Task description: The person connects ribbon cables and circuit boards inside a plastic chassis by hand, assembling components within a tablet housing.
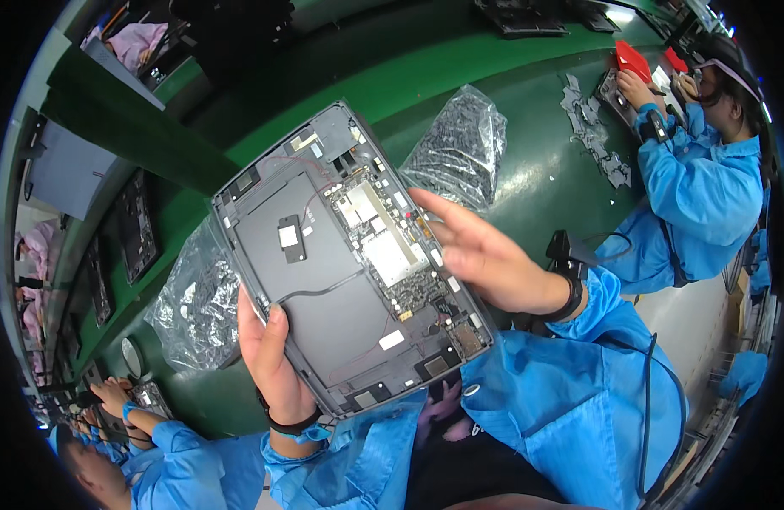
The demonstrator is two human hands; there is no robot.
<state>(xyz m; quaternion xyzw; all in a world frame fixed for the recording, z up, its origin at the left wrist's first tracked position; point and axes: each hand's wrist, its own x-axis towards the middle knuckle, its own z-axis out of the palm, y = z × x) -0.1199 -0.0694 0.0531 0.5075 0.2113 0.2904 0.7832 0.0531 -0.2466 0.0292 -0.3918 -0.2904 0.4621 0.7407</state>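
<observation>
An opened tablet housing (pixel 337 331), dark grey and tilted, is held up in front of me over the bench edge. Along its right part runs a circuit board (pixel 392 263) with silver shields. A small black rectangular part (pixel 296 252) with a white label lies inside the bare left area, near a black cable (pixel 324 291). My left hand (pixel 273 361) grips the housing's lower left edge, thumb on top. My right hand (pixel 490 259) holds the opposite edge, its fingers partly hidden behind it. Dark bands circle both my wrists.
Clear plastic bags lie on the green bench, one with dark parts (pixel 464 140) beyond the housing, another (pixel 192 302) at left. Co-workers in blue sit at right (pixel 698 187) and lower left (pixel 188 467). Grey torn-looking pieces (pixel 588 127) lie near the right one. A green post (pixel 137 123) rises at left.
</observation>
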